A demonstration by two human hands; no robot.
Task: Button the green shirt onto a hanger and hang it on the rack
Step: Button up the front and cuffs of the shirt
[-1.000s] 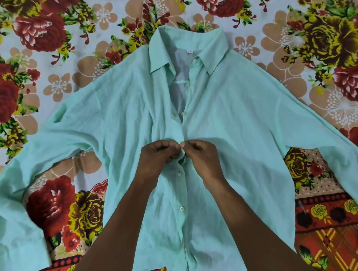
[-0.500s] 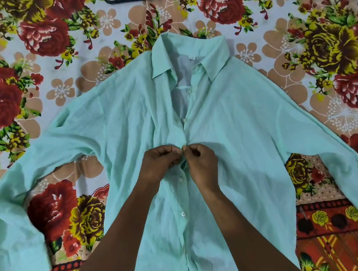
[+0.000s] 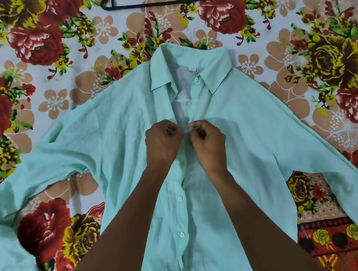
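The pale green cotton shirt (image 3: 252, 149) is pinched at its front opening, below the collar, by curled left hand (image 3: 163, 141) and right hand (image 3: 207, 141) fingers.

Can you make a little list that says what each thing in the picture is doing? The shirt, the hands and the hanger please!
shirt: green shirt lies flat, sleeves spread, collar open
left hand: pinches the shirt's front edge
right hand: pinches the other front edge
buttons: lower ones look fastened, top still open
hanger: black, lies beyond the collar, apart from the shirt
underneath: flowered bedsheet
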